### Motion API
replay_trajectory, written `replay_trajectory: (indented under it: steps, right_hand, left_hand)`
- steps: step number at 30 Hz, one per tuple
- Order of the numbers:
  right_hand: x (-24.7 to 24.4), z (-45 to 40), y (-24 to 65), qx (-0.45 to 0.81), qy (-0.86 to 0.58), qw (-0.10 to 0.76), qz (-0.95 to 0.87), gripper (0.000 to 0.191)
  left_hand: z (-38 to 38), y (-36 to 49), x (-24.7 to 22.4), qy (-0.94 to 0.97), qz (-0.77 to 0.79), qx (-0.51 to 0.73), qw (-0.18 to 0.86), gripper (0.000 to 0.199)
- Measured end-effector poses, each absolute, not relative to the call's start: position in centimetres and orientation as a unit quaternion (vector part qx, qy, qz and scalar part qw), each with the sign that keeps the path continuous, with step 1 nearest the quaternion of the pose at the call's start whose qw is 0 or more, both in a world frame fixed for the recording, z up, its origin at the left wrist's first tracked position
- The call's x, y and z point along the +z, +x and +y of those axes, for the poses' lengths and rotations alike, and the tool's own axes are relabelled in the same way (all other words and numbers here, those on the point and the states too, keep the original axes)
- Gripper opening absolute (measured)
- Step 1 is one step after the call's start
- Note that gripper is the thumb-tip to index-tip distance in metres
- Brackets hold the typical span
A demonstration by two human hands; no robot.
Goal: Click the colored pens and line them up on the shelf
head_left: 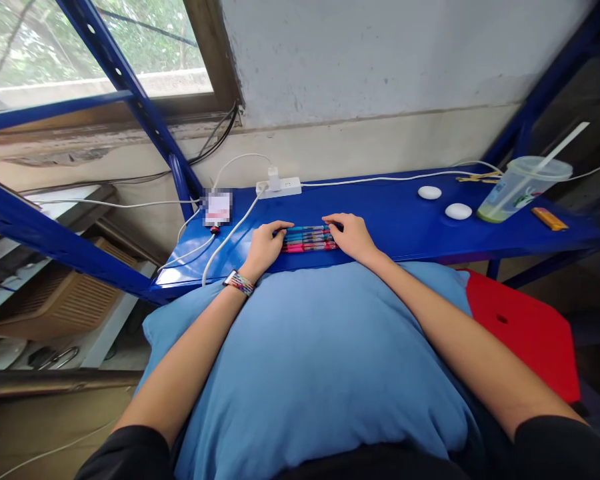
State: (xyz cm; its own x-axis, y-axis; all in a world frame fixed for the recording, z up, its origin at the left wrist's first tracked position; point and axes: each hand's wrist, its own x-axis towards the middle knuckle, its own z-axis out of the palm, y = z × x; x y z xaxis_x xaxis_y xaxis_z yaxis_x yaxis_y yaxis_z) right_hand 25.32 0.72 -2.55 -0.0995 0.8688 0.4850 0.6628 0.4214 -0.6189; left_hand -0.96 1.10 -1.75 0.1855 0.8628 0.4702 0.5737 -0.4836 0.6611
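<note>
A row of pens (pixel 307 239), several with blue parts and a pinkish-red one nearest me, lies side by side on the blue metal tabletop (pixel 370 213). My left hand (pixel 266 245) is curled around their left ends, its thumb and forefinger close together by the blue pen at the back. Around the right ends my right hand (pixel 353 237) is bent in the same way. Both palms hide the tips of the pens. A patterned band (pixel 239 283) circles my left wrist.
A white power strip (pixel 280 188) with cables stands behind the pens, and a blurred-out white item (pixel 217 208) lies left. Rightward are two white egg-shaped objects (pixel 459 211), a tilted plastic cup (pixel 523 190) with straw, and an orange packet (pixel 550 219). A blue cushion (pixel 325 360) covers my lap.
</note>
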Motion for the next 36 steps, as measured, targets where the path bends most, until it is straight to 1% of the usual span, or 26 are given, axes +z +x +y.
replay_trajectory:
  steps: [3,9,13,18,25,36]
  right_hand:
    - [-2.4,0.3,25.2,0.117,-0.526,0.399,-0.742,0.041]
    - [-2.0,-0.4,24.9,0.118,-0.534,0.367,-0.752,0.04]
    - [-1.8,-0.8,24.8,0.125,-0.535,0.366,-0.751,0.04]
    - [-1.9,-1.2,24.7,0.14,-0.529,0.383,-0.744,0.039]
    - [-2.2,-1.2,24.7,0.131,-0.529,0.371,-0.752,0.039]
    - [-2.4,-1.2,24.7,0.117,-0.53,0.362,-0.758,0.037]
  left_hand:
    - [1.2,-1.0,-1.8,0.75,0.491,0.41,0.169,0.035]
    - [1.2,-1.1,-1.9,0.749,0.489,0.415,0.164,0.035]
    - [1.1,-1.0,-1.9,0.752,0.484,0.419,0.16,0.035]
    - [0.9,-1.0,-1.7,0.758,0.485,0.41,0.151,0.039]
    - [0.8,-0.9,-1.6,0.743,0.479,0.434,0.173,0.035]
    - [0.9,-0.8,-1.6,0.742,0.503,0.412,0.163,0.037]
